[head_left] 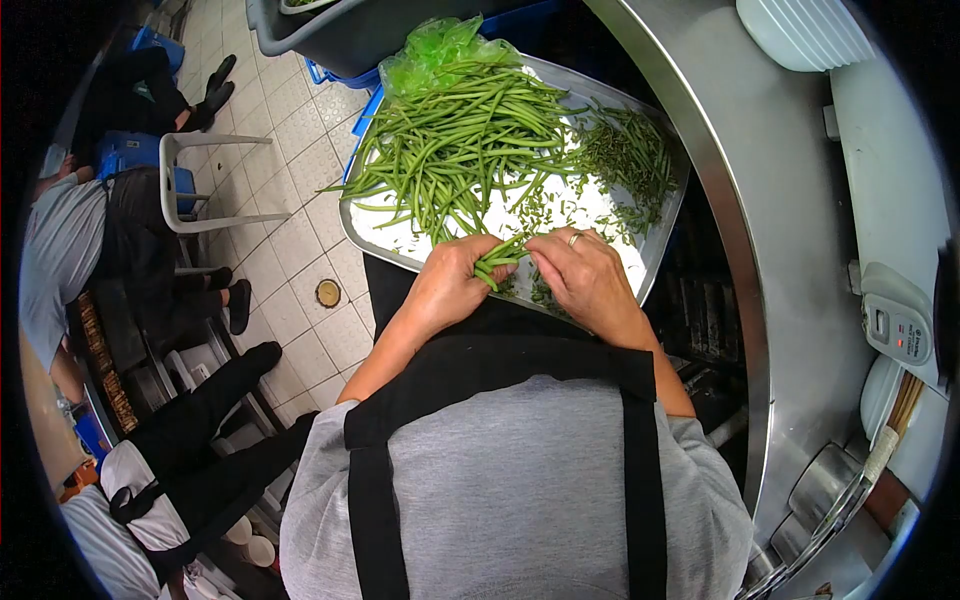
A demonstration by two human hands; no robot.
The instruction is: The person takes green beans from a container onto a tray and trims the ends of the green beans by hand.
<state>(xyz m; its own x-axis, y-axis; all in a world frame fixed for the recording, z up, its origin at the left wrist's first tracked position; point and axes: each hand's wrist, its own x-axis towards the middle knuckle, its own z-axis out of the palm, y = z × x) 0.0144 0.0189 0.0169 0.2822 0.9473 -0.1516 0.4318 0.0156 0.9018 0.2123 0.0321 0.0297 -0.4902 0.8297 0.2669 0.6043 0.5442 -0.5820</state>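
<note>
Beans (491, 272) gripped in the left hand (452, 283) over the tray's (656, 255) near edge, tips pinched by the right hand (588, 278), could drop if held loosely, and a knock could spill the overhanging heap (465, 135) onto the floor (300, 215).

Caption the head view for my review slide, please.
Left hand grips a small bunch of green beans, right hand at its tips, over a tray of loose beans and trimmings.
</note>
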